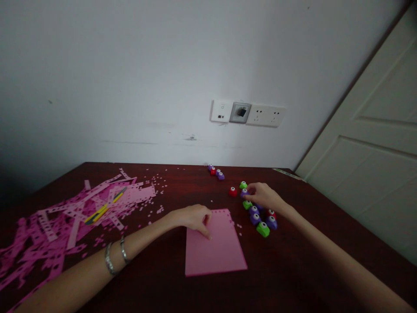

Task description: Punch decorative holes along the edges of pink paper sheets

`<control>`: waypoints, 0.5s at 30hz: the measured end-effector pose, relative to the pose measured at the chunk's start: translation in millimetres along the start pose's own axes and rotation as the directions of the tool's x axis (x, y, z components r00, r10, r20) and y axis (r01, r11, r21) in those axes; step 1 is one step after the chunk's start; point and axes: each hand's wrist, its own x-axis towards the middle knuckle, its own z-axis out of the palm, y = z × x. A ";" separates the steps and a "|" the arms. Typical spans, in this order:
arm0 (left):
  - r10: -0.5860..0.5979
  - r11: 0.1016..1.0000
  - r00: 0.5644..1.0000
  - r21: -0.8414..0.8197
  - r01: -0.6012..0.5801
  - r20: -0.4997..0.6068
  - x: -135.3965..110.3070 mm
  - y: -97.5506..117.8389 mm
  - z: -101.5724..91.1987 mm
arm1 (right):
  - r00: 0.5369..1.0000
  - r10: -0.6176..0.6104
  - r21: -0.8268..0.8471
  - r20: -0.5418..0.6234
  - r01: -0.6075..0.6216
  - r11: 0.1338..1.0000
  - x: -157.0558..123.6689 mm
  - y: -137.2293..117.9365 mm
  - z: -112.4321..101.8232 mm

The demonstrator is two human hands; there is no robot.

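My left hand (195, 219) rests on the upper left part of a pink sheet of paper (216, 252), thumb and forefinger apart. Small punched bits lie along the sheet's top edge. My right hand (263, 195) is closed at the fingertips on a small purple craft punch (244, 192) with an eye-like white top. Close around it stand a green punch (243, 184), a red punch (232, 191) and several more in purple, green and red, partly hidden under the hand.
At the left lies a heap of punched pink strips (74, 213) with a yellow utility knife (104, 208) on it. Pink confetti is scattered beside it. Several punches (213, 171) stand near the wall (146, 87). Sockets (265, 115) are on the wall; a white door (374, 113) is at the right.
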 end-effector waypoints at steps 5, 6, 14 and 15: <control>0.006 1.000 1.000 -0.009 -0.006 -0.008 0.1 -0.2 0.4 | 0.997 0.083 -0.042 -0.005 -0.083 0.996 10.4 0.2 5.1; 0.006 1.000 1.000 -0.010 -0.006 -0.009 -0.1 0.0 0.3 | 0.995 0.099 -0.052 0.001 -0.098 0.994 12.4 0.6 6.6; 0.123 0.990 0.992 -0.073 -0.122 0.004 -0.1 3.1 -6.5 | 0.987 0.157 -0.062 0.044 -0.155 0.986 18.9 1.0 13.5; 0.135 0.986 0.991 -0.102 -0.135 -0.003 2.6 2.1 -9.9 | 0.987 0.153 -0.055 0.045 -0.150 0.987 18.1 0.9 11.8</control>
